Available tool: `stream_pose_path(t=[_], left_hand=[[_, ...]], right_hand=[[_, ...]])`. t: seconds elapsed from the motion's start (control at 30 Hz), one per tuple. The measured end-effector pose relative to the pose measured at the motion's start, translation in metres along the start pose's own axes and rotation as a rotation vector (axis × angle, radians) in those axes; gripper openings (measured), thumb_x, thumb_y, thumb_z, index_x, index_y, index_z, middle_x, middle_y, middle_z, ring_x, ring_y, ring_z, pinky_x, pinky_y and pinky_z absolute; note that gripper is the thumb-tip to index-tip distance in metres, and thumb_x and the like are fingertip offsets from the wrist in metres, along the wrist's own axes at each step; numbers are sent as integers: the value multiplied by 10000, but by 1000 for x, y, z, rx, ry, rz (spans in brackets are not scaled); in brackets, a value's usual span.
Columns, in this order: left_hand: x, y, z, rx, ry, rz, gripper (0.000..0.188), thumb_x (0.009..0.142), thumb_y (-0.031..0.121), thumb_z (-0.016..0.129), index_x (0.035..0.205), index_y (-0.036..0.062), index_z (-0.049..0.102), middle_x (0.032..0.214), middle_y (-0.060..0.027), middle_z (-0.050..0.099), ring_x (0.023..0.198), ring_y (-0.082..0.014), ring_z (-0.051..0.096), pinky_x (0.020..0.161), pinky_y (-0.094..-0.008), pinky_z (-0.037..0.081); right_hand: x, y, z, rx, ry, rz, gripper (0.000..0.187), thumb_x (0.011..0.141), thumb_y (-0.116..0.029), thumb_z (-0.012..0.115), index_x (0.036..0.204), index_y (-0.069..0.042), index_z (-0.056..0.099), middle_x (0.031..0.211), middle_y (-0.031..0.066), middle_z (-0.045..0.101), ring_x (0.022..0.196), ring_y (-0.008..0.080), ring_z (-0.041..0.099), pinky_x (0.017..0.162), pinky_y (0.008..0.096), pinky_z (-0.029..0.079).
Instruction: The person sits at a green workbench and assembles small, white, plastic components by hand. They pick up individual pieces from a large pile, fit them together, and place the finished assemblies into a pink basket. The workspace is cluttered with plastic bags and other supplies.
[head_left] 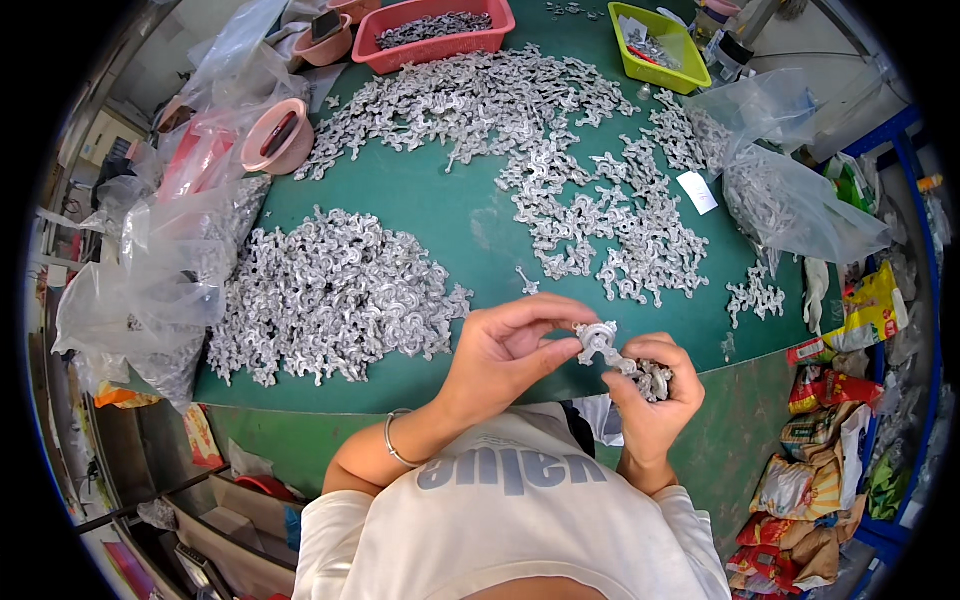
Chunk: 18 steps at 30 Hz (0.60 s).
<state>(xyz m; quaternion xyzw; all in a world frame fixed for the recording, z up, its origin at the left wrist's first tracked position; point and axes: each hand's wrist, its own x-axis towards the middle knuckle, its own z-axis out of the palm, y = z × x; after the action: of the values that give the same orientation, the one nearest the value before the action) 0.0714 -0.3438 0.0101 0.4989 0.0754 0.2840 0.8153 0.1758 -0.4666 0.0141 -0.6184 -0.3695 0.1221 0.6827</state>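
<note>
My left hand (510,345) pinches a small silvery metal part (597,339) between thumb and fingers, just above the table's near edge. My right hand (652,392) is closed around a handful of the same metal parts (652,378) and touches the pinched piece. A big heap of these parts (330,295) lies to the left of my hands on the green table (450,215). Another wide spread of parts (570,160) covers the far middle and right of the table.
A red basket (435,30) with parts, a yellow-green tray (660,45) and pink bowls (278,138) stand at the back. Clear plastic bags (170,270) of parts sit at the left edge, another bag (790,200) at the right. Snack packets (810,480) lie by my right side.
</note>
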Motion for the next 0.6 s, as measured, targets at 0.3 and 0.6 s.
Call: stream_pose_path(t=[0.3, 0.6], left_hand=[[-1, 8, 0, 156, 64, -166, 141, 808, 8, 566, 926, -62, 596, 806, -77, 581, 637, -88, 539, 559, -198, 445], [3, 8, -3, -17, 94, -341, 174, 845, 83, 544, 926, -63, 592, 697, -51, 583, 571, -92, 531, 536, -210, 443]], right_hand=[[-3, 9, 3, 501, -50, 373, 111, 829, -49, 537, 771, 25, 479, 681, 131, 548, 444, 106, 443, 403, 219, 358], [1, 11, 3, 696, -120, 503, 209, 870, -162, 511, 768, 2, 429, 688, 140, 528, 405, 108, 417, 363, 225, 341]])
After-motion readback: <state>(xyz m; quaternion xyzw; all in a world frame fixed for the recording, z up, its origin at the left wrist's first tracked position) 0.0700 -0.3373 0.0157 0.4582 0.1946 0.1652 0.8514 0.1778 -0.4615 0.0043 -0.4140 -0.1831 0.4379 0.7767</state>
